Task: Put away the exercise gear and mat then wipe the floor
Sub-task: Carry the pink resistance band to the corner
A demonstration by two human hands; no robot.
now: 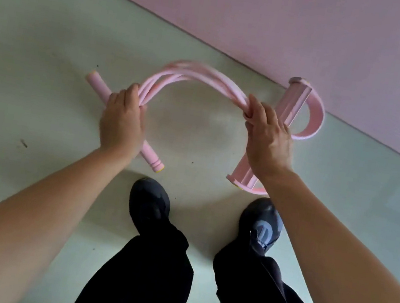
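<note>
Pink pedal puller (243,168) positioned over the pale floor (40,47), just far of two black shoes (150,201) and close to the near edge of the pink mat (318,26). Resting on the floor or lifted clear of it: cannot tell.

**State of the grips**
- Left grip (123,118): clamped on the tube bundle (205,76) at the junction with the foam handle bar (94,81), fingers curled round the tubes.
- Right grip (267,135): clamped on the opposite end of the bundle, just beside the foot bar (293,103).
- Bundle arched up and away between the two grips, crown of the arch blurred.

**Step in hand (judged):** folding the puller into a compact shape for storage.

**Recommended procedure**
1. Bring both grips toward each other along one line, avoiding any twist in the bundle.
2. Lay the handle bar parallel to the foot bar, touching along the length.
3. Hold all tubes gathered in one loop; allow no single tube to escape sideways.
4. Transfer both bars into one grip only after the loop is settled.

**Caution (judged)**
- Elastic tubes likely to spring back: never release one grip ahead of the other.
- Far foot strap (315,117) hanging as a loose loop, likely to snag; tuck inward before carrying. Near strap largely hidden behind the right forearm.

**Remaining work (judged)**
- Mat lying flat on the far right, not yet rolled.
- Dark marks (23,143) on the floor at left; wiping not yet begun.
</note>
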